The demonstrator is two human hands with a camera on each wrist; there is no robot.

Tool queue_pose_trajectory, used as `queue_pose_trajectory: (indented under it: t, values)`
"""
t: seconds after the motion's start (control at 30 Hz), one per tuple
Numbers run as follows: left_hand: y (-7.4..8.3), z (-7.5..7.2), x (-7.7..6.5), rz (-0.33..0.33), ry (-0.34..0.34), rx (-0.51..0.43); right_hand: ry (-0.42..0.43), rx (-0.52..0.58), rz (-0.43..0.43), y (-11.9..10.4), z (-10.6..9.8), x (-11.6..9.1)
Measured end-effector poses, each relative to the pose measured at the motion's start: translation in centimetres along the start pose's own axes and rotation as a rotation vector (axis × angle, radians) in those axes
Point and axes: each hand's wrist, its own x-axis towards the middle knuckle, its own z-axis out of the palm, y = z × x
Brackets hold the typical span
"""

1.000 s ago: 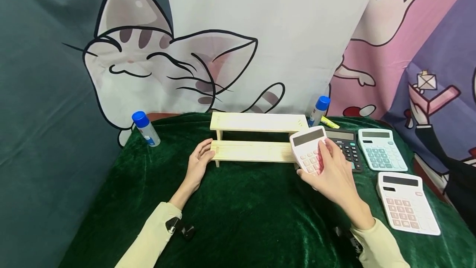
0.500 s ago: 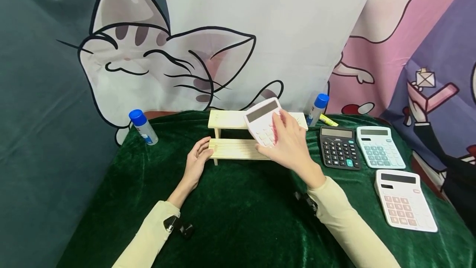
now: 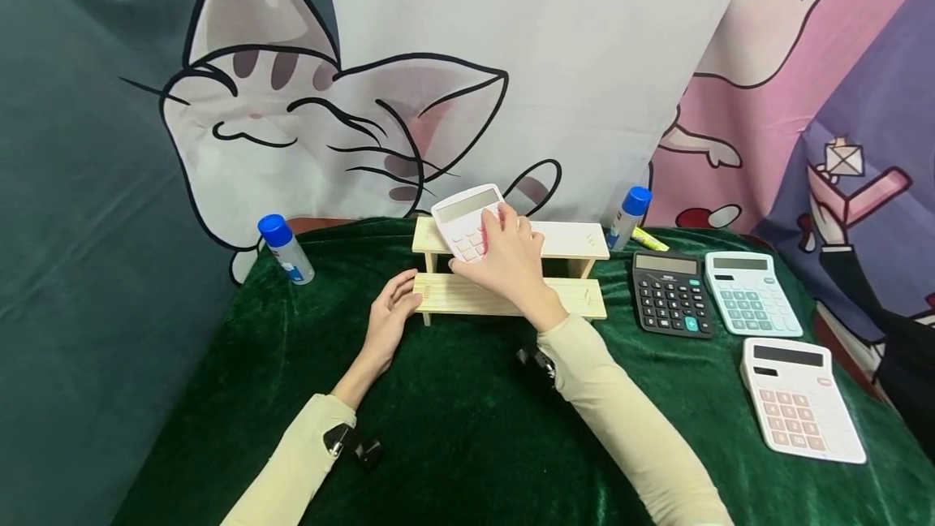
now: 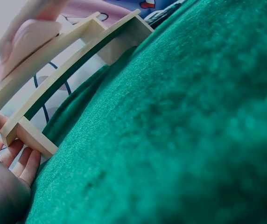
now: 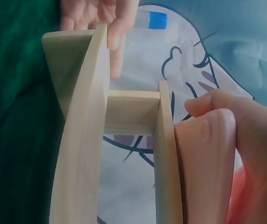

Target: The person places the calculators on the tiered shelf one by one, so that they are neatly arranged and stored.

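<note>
A two-tier wooden rack point(image 3: 504, 296) stands on green velvet cloth. My left hand point(image 3: 387, 319) holds the left end of its lower tier; in the left wrist view the thumb lies at the board and the fingers point(image 4: 28, 163) are by the end support. Over the left part of the upper tier, my right hand point(image 3: 511, 262) grips a pale pink calculator point(image 3: 467, 205), tilted with its screen end up. The right wrist view shows the calculator point(image 5: 206, 163) close beside the upper board point(image 5: 168, 163); whether they touch, I cannot tell.
Right of the rack lie a black calculator point(image 3: 672, 295), a light blue one point(image 3: 752, 295) and a white-and-pink calculator point(image 3: 799, 400). Blue-capped bottles stand at left point(image 3: 286, 250) and right point(image 3: 630, 219) of the rack, with a yellow tube point(image 3: 648, 239) behind. A printed curtain point(image 3: 584, 63) hangs at the back.
My right hand has carried the pink calculator leftward, from the rack's right end to over the left part of the upper tier. The left hand has stayed at the rack's left end.
</note>
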Motion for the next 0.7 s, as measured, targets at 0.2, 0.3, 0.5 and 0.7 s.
queue_pose_trajectory:
  t: [0.2, 0.3, 0.5, 0.7]
  values:
    - [-0.2, -0.1, 0.2, 0.004, 0.008, -0.016, -0.033, -0.012, 0.023, -0.6, -0.2, 0.4]
    - [-1.3, -0.2, 0.6, 0.002, 0.005, -0.026, -0.019, 0.053, -0.010, 0.3, -0.6, -0.2]
    - [-2.7, -0.5, 1.2, 0.020, 0.025, -0.017, 0.145, 0.316, -0.246, 3.6, -0.9, -1.7]
    - [-2.9, -0.5, 1.3, 0.031, 0.030, 0.031, 0.118, 0.360, -0.385, 5.6, -0.9, -2.1]
